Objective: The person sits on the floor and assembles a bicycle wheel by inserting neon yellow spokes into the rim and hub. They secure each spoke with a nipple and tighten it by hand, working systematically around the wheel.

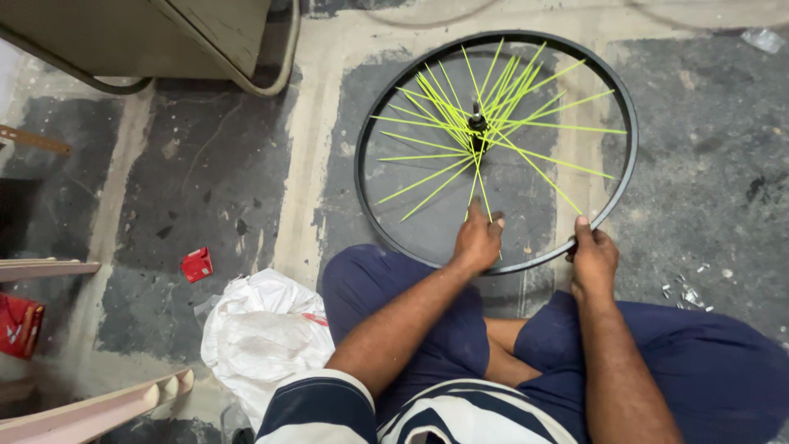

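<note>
Patchy concrete floor (205, 164) carries a light, stiff black rim (366, 131); left hand (477, 242) pinches a springy yellow-green spoke (481, 185), right hand (593, 259) clamps the rim edge, likely the safest hold.

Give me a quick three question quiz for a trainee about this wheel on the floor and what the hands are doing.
1. True or false: the right hand grips the black rim.
2. What is the left hand pinching: A a spoke, B the hub, C the bag?
3. What colour are the spokes fanning from the hub?

Key:
1. True, at the rim's near edge.
2. A, the loose end of a spoke.
3. Bright yellow-green; several ends hang short of the rim.
</note>
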